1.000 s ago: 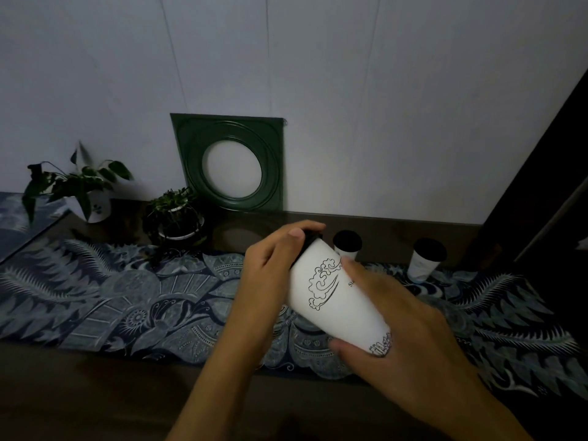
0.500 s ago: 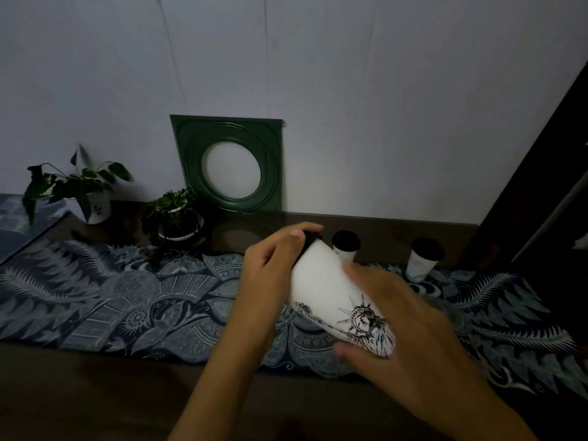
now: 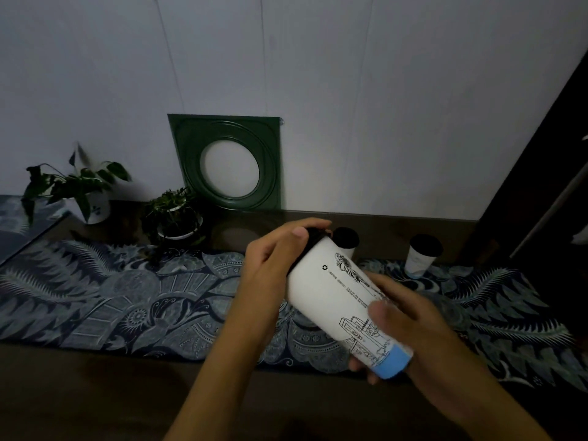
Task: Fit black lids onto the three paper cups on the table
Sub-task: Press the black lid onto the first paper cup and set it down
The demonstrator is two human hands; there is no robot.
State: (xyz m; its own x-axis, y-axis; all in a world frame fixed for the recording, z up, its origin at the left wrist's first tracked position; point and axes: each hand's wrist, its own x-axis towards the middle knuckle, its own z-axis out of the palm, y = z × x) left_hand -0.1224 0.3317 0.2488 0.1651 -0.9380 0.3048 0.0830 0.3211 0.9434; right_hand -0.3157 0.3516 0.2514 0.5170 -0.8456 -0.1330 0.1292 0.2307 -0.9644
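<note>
- I see a dark wooden table (image 3: pixel 95 393) running the width of the view, with a blue patterned cloth (image 3: pixel 111 297) laid along it and a pale wall behind.
- A green square frame (image 3: pixel 226 160) with a round opening leans against that wall, standing on the table's far edge.
- Two potted plants sit at the far left: a leafy one in a white pot (image 3: pixel 76 189) and a smaller one in a white bowl (image 3: pixel 173 214), just left of the frame.
- My right hand (image 3: pixel 410 332) grips the held paper cup (image 3: pixel 337 294) round its lower part, thumb across the printed side and fingers curled under the blue base band.
- The cup is tilted, base toward me at lower right, mouth pointing away at upper left, held in the air above the cloth.
- My left hand (image 3: pixel 273 265) is curled over the cup's mouth end, fingertips pressing on the black lid (image 3: pixel 313 238) that sits on the rim; whether it is fully seated I cannot tell.
- A second cup (image 3: pixel 346 241) with a black lid stands just behind the held one, mostly hidden.
- A third lidded cup (image 3: pixel 421 256) stands upright to the right, well apart from my hands.
</note>
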